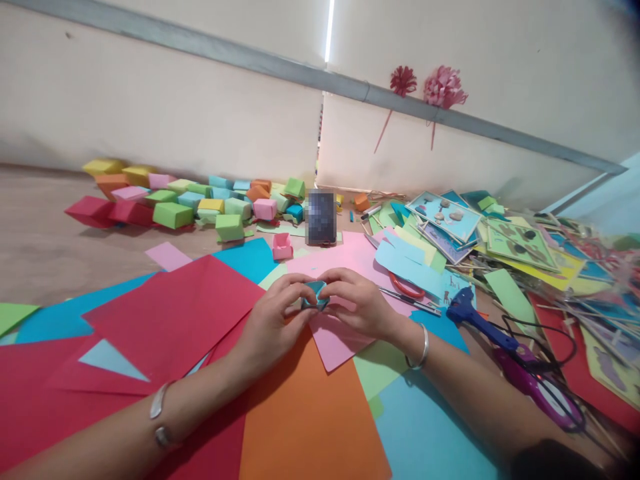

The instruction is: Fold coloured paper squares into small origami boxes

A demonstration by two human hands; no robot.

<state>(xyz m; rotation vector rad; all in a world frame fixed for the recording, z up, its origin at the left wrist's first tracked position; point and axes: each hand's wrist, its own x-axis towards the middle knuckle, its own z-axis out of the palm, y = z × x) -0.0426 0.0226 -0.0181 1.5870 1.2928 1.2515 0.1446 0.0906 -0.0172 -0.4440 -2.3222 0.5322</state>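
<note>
A small blue folded paper piece (315, 291) is held between both hands near the middle of the view, its top open like a little box. My left hand (275, 319) grips its left side with the fingers curled round it. From the right, my right hand (357, 303) pinches the other side. Under the hands lie a pink sheet (340, 343) and an orange sheet (307, 413). Just beyond them stands a small open pink paper box (283, 247).
Several coloured paper boxes (173, 215) line the wall at the back left. Red sheets (175, 313) cover the left. Red-handled scissors (406, 285), a blue and purple glue gun (483, 327) with its cord, and piled cards (523, 243) lie at the right. A phone-like object (321, 217) stands behind.
</note>
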